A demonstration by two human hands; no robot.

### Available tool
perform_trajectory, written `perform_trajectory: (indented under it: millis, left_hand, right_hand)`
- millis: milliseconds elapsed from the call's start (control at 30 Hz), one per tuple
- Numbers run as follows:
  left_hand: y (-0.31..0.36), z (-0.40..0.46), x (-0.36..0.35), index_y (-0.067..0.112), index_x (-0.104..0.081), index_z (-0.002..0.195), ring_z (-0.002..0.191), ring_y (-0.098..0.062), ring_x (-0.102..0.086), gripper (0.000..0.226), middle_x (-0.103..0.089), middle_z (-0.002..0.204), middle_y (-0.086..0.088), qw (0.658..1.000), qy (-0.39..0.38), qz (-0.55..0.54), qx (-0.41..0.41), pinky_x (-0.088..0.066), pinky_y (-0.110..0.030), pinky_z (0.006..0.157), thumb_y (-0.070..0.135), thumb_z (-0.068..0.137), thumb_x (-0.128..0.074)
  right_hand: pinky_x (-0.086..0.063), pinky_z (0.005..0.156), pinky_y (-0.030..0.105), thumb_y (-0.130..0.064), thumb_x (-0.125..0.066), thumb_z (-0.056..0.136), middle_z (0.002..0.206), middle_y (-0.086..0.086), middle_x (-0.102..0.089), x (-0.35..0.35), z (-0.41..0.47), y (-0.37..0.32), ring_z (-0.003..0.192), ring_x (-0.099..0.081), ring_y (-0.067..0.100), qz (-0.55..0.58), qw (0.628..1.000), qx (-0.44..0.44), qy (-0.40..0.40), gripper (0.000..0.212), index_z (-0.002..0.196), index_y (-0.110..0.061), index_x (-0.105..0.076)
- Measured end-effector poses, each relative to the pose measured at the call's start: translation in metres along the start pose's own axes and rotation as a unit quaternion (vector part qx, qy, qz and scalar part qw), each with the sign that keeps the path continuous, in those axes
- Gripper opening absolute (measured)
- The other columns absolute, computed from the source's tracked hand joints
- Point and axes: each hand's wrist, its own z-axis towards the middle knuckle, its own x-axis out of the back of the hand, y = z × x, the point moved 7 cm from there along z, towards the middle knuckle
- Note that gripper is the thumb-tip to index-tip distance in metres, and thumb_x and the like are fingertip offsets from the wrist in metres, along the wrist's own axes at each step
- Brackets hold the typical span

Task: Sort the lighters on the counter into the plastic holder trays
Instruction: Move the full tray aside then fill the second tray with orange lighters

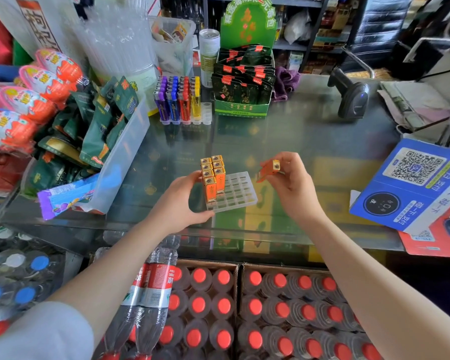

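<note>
Head view: we look down at a glass table (pixel 309 131) in a shop. Our left hand (pixel 179 203) grips the near-left edge of a clear tray (pixel 238 193), steadying it. Orange lighters (pixel 213 175) stand upright in its left slots; the other slots are empty. Our right hand (pixel 289 180) pinches one orange lighter (pixel 269 170), tilted, just right of the tray. To seat it well, we judge we should turn it upright, base down, line it over the next free slot beside the filled rows, and press straight down.
</note>
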Motion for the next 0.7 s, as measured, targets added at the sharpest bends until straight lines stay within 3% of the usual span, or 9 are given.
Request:
perform_trajectory:
  millis: [67,167,267,367,433,567,633,700]
  left_hand:
    - [-0.001,0.000,0.000,0.029,-0.042,0.126,0.121,-0.014,-0.041,0.069,-0.050,0.129,0.004,1.000,0.001,0.001,-0.001,-0.036,-0.035,0.100,0.034,0.066,-0.077]
    - [-0.002,0.000,-0.001,0.029,-0.042,0.126,0.121,-0.015,-0.041,0.069,-0.050,0.129,0.004,1.000,0.003,0.000,-0.002,-0.037,-0.038,0.101,0.033,0.066,-0.077]
    - [-0.003,0.001,-0.002,0.028,-0.043,0.126,0.120,-0.014,-0.041,0.070,-0.051,0.128,0.004,1.000,0.004,-0.004,-0.002,-0.036,-0.036,0.099,0.033,0.066,-0.077]
    - [-0.005,0.002,-0.003,0.026,-0.043,0.127,0.119,-0.014,-0.042,0.071,-0.051,0.128,0.004,1.000,0.008,-0.006,-0.009,-0.036,-0.033,0.099,0.034,0.065,-0.077]
    - [-0.008,0.002,-0.004,0.026,-0.044,0.127,0.119,-0.014,-0.043,0.071,-0.052,0.127,0.004,1.000,0.008,-0.009,-0.012,-0.037,-0.035,0.100,0.036,0.065,-0.077]
    - [-0.006,0.002,-0.004,0.024,-0.044,0.126,0.119,-0.013,-0.042,0.070,-0.052,0.127,0.004,1.000,0.009,-0.014,-0.016,-0.036,-0.035,0.100,0.033,0.065,-0.077]
    - [-0.004,0.002,-0.004,0.025,-0.044,0.126,0.120,-0.013,-0.042,0.070,-0.051,0.128,0.005,1.000,0.008,-0.014,-0.013,-0.035,-0.034,0.100,0.033,0.066,-0.077]
    - [-0.004,0.002,-0.004,0.025,-0.043,0.127,0.121,-0.013,-0.041,0.070,-0.050,0.129,0.005,1.000,0.006,-0.012,-0.008,-0.033,-0.032,0.100,0.034,0.066,-0.077]
  right_hand:
    - [-0.051,0.084,0.030,0.007,-0.050,0.088,0.095,0.000,-0.069,-0.009,-0.005,-0.009,0.088,-0.068,0.018,0.053,0.998,0.003,-0.030,0.038,0.095,-0.031,-0.045]
    - [-0.050,0.080,0.021,0.014,-0.048,0.086,0.090,-0.005,-0.072,-0.021,-0.008,-0.013,0.086,-0.068,0.013,0.149,0.986,-0.036,-0.068,0.033,0.095,-0.018,-0.044]
    - [-0.052,0.084,0.029,0.012,-0.051,0.085,0.092,0.001,-0.069,-0.036,-0.010,-0.015,0.085,-0.066,0.016,0.171,0.979,-0.064,-0.096,0.037,0.101,-0.021,-0.045]
    - [-0.051,0.084,0.025,0.008,-0.057,0.083,0.093,0.001,-0.068,-0.049,-0.011,-0.017,0.085,-0.065,0.011,0.110,0.987,-0.059,-0.102,0.037,0.103,-0.022,-0.050]
    - [-0.049,0.078,0.014,0.004,-0.062,0.081,0.088,-0.007,-0.068,-0.054,-0.010,-0.018,0.081,-0.065,0.001,0.056,0.993,-0.053,-0.085,0.030,0.100,-0.017,-0.053]
    - [-0.048,0.070,0.007,-0.007,-0.068,0.079,0.080,-0.020,-0.060,-0.055,-0.009,-0.021,0.076,-0.059,-0.010,-0.035,0.998,-0.031,-0.052,0.028,0.095,-0.021,-0.050]
    - [-0.050,0.071,0.012,-0.010,-0.068,0.080,0.080,-0.015,-0.060,-0.058,-0.010,-0.026,0.077,-0.059,-0.004,-0.081,0.995,-0.002,-0.059,0.026,0.095,-0.018,-0.049]
    - [-0.054,0.074,0.029,-0.014,-0.067,0.081,0.088,-0.002,-0.063,-0.062,-0.011,-0.031,0.081,-0.062,0.012,-0.141,0.987,0.025,-0.071,0.024,0.099,-0.013,-0.050]
